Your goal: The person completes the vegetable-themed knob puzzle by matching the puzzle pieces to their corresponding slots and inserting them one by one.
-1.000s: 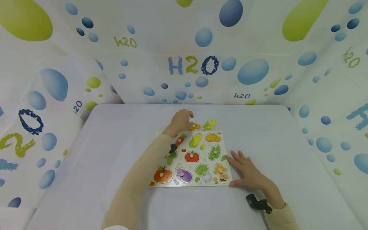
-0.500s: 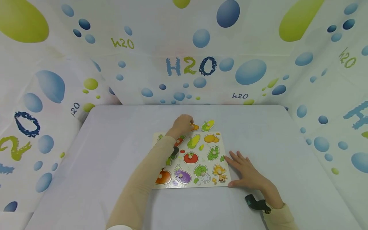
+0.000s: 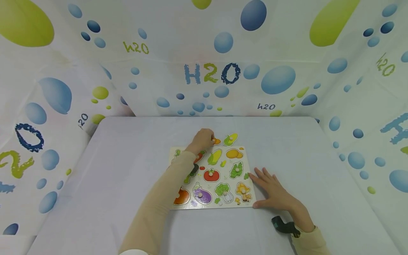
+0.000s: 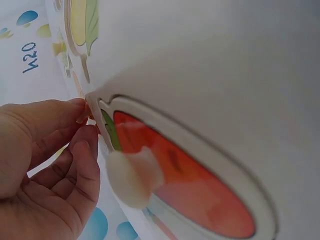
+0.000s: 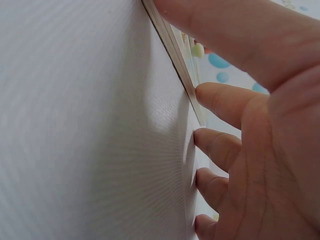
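A wooden vegetable puzzle board [image 3: 224, 206] lies flat on the white table, with knobbed pieces such as a tomato [image 3: 214, 177] and an eggplant [image 3: 205, 197] in it. My left hand [image 3: 202, 140] reaches over its far edge, thumb and index finger pinching an orange-yellow puzzle piece [image 3: 217, 141] with rounded lobes. The left wrist view shows those fingertips [image 4: 77, 103] closed on a small orange bit, beyond the carrot piece [image 4: 175, 170]. My right hand [image 3: 272, 189] lies with spread fingers at the board's right edge, its thumb and index fingertip touching the side.
Just past the board's far edge lies a loose corn piece [image 3: 230, 139]. Within the board, the corn recess [image 3: 215, 157] and the potato-shaped recess [image 3: 234, 153] have no knobs. A printed sheet [image 3: 207, 46] hangs behind the table.
My left hand has come down onto the orange-yellow piece, its fingers closing from spread to pinching. My right hand stays at the board's edge.
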Tool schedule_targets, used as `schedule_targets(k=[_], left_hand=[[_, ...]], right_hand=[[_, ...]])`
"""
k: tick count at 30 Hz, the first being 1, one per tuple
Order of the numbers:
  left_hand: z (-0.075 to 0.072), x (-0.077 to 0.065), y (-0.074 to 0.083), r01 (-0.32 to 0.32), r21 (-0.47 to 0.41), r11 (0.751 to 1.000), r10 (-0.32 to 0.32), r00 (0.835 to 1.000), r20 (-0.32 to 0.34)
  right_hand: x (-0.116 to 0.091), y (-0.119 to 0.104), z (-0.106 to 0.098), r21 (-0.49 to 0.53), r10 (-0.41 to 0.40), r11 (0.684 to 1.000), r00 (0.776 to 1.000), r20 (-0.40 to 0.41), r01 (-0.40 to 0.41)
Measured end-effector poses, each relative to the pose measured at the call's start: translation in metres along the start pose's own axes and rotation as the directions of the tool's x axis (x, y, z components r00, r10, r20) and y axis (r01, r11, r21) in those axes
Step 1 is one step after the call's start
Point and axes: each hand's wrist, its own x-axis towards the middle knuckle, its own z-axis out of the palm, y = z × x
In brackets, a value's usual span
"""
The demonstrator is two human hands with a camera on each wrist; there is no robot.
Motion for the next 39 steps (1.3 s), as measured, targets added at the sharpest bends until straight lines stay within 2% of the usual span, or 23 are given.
schedule_targets(k=[9,16,21,24,29,39], left_hand=[[0.0,0.0,0.003,-0.027,0.029,0.999,0.028,1.0,-0.011],[0.001,-0.002,0.001,-0.019,0.012,1.0,0.02,1.0,-0.012],[-0.003,-0.002,0.004,-0.02,-0.009,1.0,0.019,0.999,-0.039],[-0.007,-0.001,0.01,-0.037,-0.009,0.999,0.037,0.998,-0.05],[-0.01,-0.003,0.026,-0.097,0.027,0.995,0.098,0.995,-0.033],[-0.001,-0.007,0.055,-0.144,0.027,0.989,0.143,0.989,0.024]], right_hand=[[-0.001,0.0,0.001,0.002,0.001,1.0,1.0,-0.003,-0.001],[0.0,-0.001,0.002,-0.001,0.007,1.0,1.0,0.004,-0.007],[-0.001,-0.002,0.001,0.002,0.008,1.0,1.0,0.005,-0.008],[-0.001,-0.002,-0.001,0.006,0.004,1.0,1.0,0.003,-0.004],[-0.001,-0.001,-0.002,0.004,0.007,1.0,1.0,0.009,-0.007],[0.0,-0.002,-0.003,0.003,0.002,1.0,1.0,0.011,-0.002]])
